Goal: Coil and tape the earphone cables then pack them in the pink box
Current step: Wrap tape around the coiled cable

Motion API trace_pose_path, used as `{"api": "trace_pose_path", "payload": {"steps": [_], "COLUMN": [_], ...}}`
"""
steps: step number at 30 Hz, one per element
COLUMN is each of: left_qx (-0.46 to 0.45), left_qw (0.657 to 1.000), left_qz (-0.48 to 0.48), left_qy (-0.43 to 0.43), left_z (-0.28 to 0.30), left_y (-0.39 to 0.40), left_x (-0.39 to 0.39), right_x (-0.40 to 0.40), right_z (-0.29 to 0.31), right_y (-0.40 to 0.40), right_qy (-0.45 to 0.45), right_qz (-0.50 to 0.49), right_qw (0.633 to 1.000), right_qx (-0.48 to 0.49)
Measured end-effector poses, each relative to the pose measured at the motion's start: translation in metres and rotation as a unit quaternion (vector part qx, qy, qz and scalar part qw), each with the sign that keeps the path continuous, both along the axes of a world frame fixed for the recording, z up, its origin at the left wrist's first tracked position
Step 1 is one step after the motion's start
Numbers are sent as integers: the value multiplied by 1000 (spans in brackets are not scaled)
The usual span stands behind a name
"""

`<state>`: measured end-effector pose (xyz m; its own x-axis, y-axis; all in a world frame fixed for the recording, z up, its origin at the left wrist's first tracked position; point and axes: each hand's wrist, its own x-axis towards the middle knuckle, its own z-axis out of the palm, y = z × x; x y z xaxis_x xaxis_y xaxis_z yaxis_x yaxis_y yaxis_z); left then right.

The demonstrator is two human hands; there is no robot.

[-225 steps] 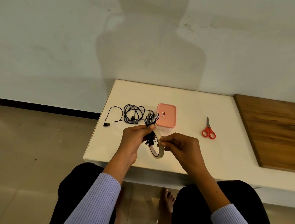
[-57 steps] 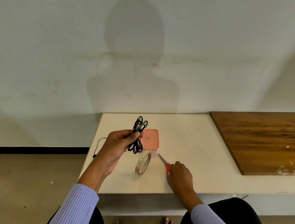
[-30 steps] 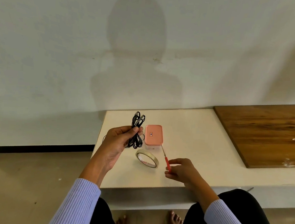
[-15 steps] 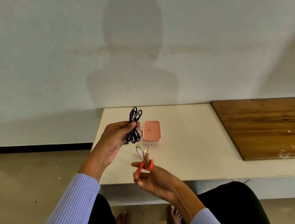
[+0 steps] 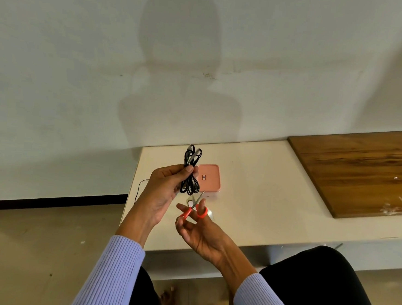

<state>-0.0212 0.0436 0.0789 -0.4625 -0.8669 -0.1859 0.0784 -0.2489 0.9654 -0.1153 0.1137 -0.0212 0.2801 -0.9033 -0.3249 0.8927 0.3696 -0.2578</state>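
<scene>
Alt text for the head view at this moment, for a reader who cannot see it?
Left hand holds a coiled black cable upright; right hand holds red scissors just below it. A closed pink box sits behind on the white table.

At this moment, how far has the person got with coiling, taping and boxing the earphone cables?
Early on. One cable bundle is coiled and pinched in the left hand; whether tape is on it cannot be told. The right hand holds red scissors, blades up near the bundle, probably to cut tape. Still to do: another cable hangs loose at the table's left edge, and the pink box sits closed.
</scene>
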Motion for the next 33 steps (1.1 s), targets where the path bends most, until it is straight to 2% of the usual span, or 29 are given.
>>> {"api": "trace_pose_path", "payload": {"steps": [8,16,28,33], "left_qx": [5,22,83,115], "left_qw": [1000,999,980,973], "left_qz": [2,20,115,94], "left_qy": [4,23,140,177], "left_z": [-2,-9,-36,-70], "left_y": [-1,-2,-4,5], "left_x": [-1,-3,10,21], "right_x": [-8,-16,-50,-76], "right_z": [-6,-13,-27,-30], "right_y": [-6,-9,-1,7], "right_qy": [98,157,278,290], "right_qz": [-18,-15,-31,-35], "right_qw": [995,987,959,951], "right_qx": [17,31,48,99]}}
